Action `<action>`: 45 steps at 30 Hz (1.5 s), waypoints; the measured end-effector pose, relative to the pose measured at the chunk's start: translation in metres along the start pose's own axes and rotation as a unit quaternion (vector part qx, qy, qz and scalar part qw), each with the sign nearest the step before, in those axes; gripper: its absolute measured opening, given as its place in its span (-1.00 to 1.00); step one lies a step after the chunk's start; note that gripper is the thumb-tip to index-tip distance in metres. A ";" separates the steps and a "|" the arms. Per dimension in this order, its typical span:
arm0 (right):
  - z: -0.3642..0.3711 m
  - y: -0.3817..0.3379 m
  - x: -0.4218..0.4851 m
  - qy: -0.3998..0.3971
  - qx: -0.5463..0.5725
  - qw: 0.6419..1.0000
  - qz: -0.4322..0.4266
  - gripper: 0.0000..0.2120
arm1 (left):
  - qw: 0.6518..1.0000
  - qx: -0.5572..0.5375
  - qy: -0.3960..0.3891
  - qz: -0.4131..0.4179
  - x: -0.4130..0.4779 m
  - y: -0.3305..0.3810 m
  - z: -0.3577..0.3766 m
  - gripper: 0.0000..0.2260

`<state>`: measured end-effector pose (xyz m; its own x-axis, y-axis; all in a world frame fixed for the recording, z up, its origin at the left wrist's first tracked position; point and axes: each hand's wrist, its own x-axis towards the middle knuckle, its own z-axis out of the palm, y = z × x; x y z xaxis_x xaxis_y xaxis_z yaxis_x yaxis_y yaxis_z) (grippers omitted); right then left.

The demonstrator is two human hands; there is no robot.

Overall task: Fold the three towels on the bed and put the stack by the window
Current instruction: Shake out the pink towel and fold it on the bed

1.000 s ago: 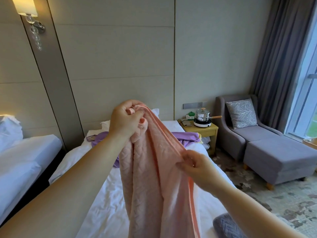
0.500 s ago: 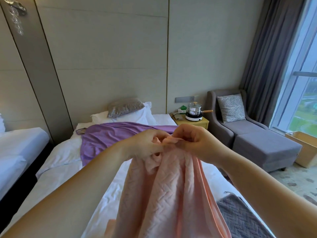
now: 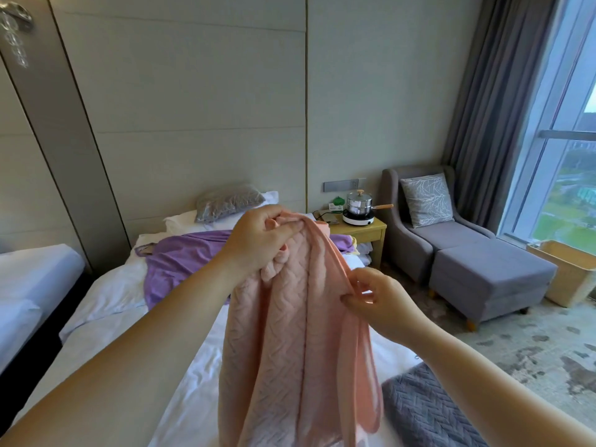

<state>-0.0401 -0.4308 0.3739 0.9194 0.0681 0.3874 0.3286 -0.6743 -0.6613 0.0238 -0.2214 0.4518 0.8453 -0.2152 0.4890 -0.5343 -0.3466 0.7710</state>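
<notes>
Pink towel (image 3: 290,350) is held up over the bed (image 3: 106,317), hanging lengthwise. Its top is clamped in the L hand (image 3: 261,240), fingers curled round bunched cloth. The R hand (image 3: 377,301), joined w/ the L at the top 0.5 s ago, is now lower, thumb & forefinger pinched on the side edge. The edge is prob. being traced to a corner, so the 1st fold isn't made yet. Purple towel (image 3: 180,266) & grey towel (image 3: 425,411) are left unfolded on the bed.
</notes>
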 end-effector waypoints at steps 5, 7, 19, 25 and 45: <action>0.001 0.023 -0.004 -0.016 -0.092 0.994 0.050 -0.78 | 0.995 -0.063 0.078 -0.006 0.009 -0.001 -0.016 -0.91; -0.004 0.030 -0.004 -0.036 -0.110 0.991 0.064 -0.87 | 0.991 -0.071 0.116 -0.019 0.012 -0.006 -0.023 -0.87; -0.056 0.015 0.004 -0.099 -0.079 0.988 0.093 -0.88 | 0.974 -0.001 0.204 -0.100 0.012 -0.075 -0.050 -0.91; -0.066 0.009 0.002 -0.154 -0.073 0.977 0.127 -0.68 | 0.974 0.023 0.192 -0.114 0.010 -0.083 -0.049 -0.87; -0.067 -0.026 0.017 -0.110 -0.016 0.992 -0.056 -0.92 | 0.958 -0.048 -0.283 0.011 -0.026 -0.006 0.056 -0.85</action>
<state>-0.0478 -0.4611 0.4410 0.9037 0.3008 0.3046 0.4273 -0.6768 -0.5994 0.0055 -0.2648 0.4119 0.6865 -0.6909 0.2267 -0.5259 -0.2565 0.8109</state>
